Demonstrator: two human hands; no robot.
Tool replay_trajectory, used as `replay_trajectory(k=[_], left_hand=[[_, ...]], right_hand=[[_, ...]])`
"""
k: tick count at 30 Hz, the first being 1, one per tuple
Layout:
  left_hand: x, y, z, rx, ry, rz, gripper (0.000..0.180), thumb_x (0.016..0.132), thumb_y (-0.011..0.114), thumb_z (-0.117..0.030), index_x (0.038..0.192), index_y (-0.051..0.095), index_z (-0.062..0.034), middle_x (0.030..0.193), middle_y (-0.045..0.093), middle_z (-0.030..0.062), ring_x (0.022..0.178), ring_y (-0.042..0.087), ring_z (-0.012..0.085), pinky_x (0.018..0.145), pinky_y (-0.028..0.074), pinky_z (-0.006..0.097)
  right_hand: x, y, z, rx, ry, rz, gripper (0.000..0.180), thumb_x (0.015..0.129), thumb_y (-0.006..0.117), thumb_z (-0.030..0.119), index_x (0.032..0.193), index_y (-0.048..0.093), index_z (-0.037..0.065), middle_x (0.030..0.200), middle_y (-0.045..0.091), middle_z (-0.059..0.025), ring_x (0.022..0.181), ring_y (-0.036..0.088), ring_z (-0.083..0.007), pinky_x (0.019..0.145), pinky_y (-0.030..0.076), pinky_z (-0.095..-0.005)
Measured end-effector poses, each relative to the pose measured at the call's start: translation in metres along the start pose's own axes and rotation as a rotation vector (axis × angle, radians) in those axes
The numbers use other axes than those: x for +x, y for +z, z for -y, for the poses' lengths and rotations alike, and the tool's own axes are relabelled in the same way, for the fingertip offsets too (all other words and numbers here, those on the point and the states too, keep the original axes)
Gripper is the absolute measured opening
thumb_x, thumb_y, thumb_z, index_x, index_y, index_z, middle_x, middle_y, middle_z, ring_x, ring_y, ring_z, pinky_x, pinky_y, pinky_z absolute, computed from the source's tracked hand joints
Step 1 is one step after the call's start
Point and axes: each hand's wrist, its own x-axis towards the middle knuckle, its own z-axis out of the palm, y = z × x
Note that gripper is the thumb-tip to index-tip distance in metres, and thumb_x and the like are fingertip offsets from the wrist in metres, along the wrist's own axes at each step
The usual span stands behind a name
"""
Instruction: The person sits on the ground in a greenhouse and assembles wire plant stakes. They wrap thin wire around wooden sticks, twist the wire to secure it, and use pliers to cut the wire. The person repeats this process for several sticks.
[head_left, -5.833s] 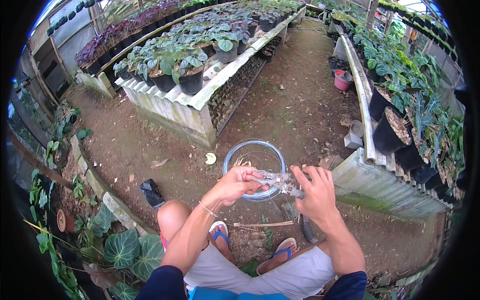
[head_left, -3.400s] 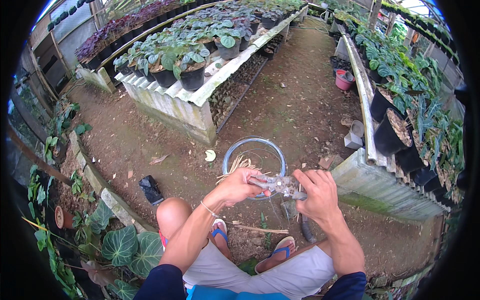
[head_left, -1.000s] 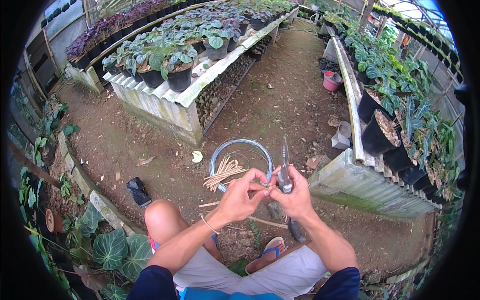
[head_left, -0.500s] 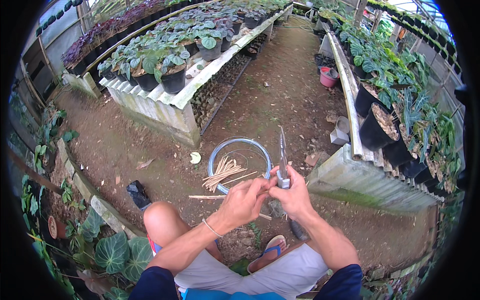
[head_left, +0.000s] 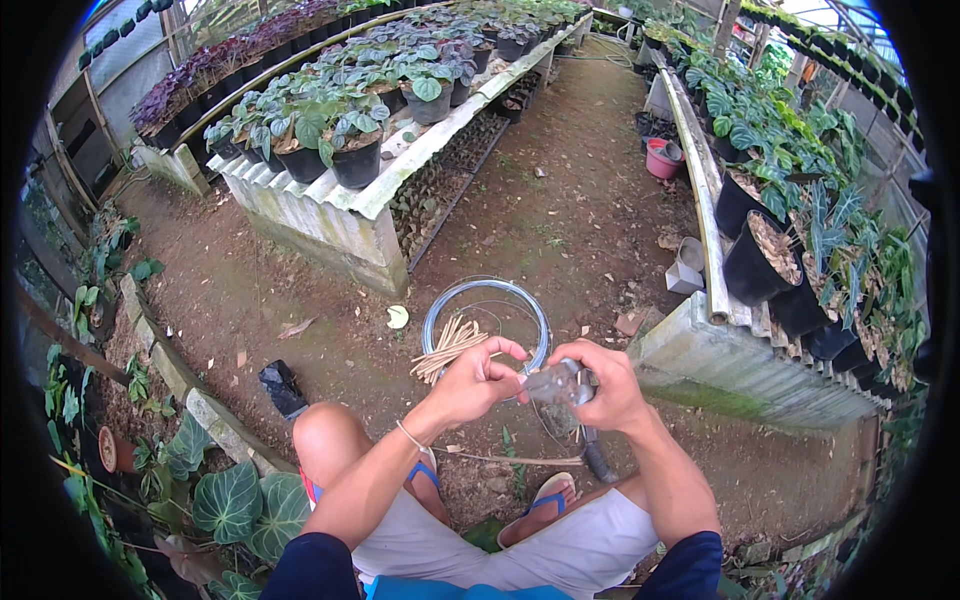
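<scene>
In front of my knees, my right hand (head_left: 618, 388) is closed around a grey, shiny, partly see-through object (head_left: 560, 382); blur hides its kind. My left hand (head_left: 472, 386) comes up to its left end, thumb and fingers bent in a pinch. What those fingertips hold, if anything, is too small to make out. Just beyond the hands, a coil of pale wire (head_left: 432, 322) lies on the soil. A bundle of thin wooden sticks (head_left: 450, 345) rests against its left side. Below the hands, a thin brown strip (head_left: 515, 459) lies across the ground near my feet.
A dark tube-like object (head_left: 597, 458) lies beside my right knee, and a crumpled black bag (head_left: 283, 388) by my left knee. Benches with potted plants (head_left: 358, 160) stand left and right (head_left: 750, 350) of the dirt path. Stone edging (head_left: 225, 425) runs at left.
The grey object has tipped from upright to lying leftward in my right hand. My left hand has drawn slightly away to the left. The thin strip now shows below my hands.
</scene>
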Motion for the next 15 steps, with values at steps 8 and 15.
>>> replay_trajectory(k=[8, 15], left_hand=[[-0.0036, 0.0015, -0.0071, 0.009, -0.128, 0.057, 0.039, 0.095, 0.071, 0.001, 0.129, 0.052, -0.0016, 0.09, 0.076, 0.006, 0.078, 0.064, 0.0062, 0.067, 0.047, 0.022], [-0.0054, -0.0005, -0.009, 0.092, -0.061, 0.134, 0.037, 0.097, 0.068, 0.002, 0.13, 0.05, -0.002, 0.086, 0.074, 0.0047, 0.077, 0.062, 0.0056, 0.067, 0.047, 0.023]], right_hand=[[0.0028, 0.0076, 0.004, -0.117, -0.217, 0.055, 0.06, 0.054, 0.073, -0.007, 0.113, 0.069, 0.004, 0.103, 0.073, -0.0096, 0.092, 0.069, -0.0303, 0.082, 0.051, -0.0412], [0.0027, 0.008, 0.0096, -0.296, -0.332, 0.158, 0.06, 0.053, 0.076, -0.002, 0.113, 0.07, 0.004, 0.106, 0.072, -0.0082, 0.096, 0.067, -0.0264, 0.083, 0.05, -0.0405]])
